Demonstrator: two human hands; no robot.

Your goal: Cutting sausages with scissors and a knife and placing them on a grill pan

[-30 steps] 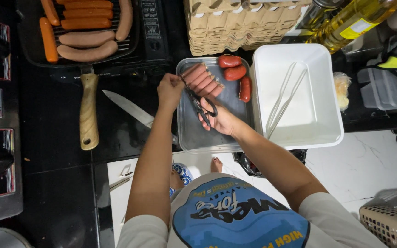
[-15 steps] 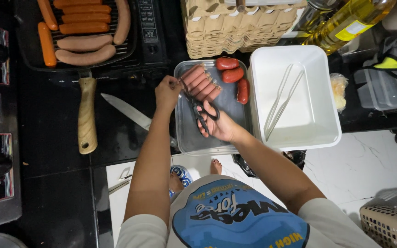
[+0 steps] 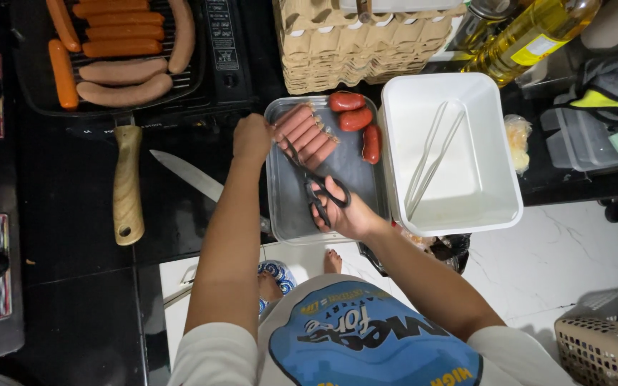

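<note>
A metal tray (image 3: 291, 207) lies on the dark counter. A packet of pink sausages (image 3: 307, 136) sits at its far end beside three loose red sausages (image 3: 355, 118). My left hand (image 3: 252, 137) grips the tray's far left rim next to the packet. My right hand (image 3: 341, 213) holds black-handled scissors (image 3: 317, 180) over the tray, blades pointing at the packet.
A white tub (image 3: 498, 179) with metal tongs (image 3: 430, 157) stands right of the tray. A grill pan (image 3: 129, 179) with a wooden handle holds several sausages at the far left. A knife (image 3: 187, 175) lies on the counter. Egg cartons (image 3: 359, 43) and an oil bottle (image 3: 531, 36) stand behind.
My right hand has drawn back toward me with the scissors. My left hand stays on the tray rim.
</note>
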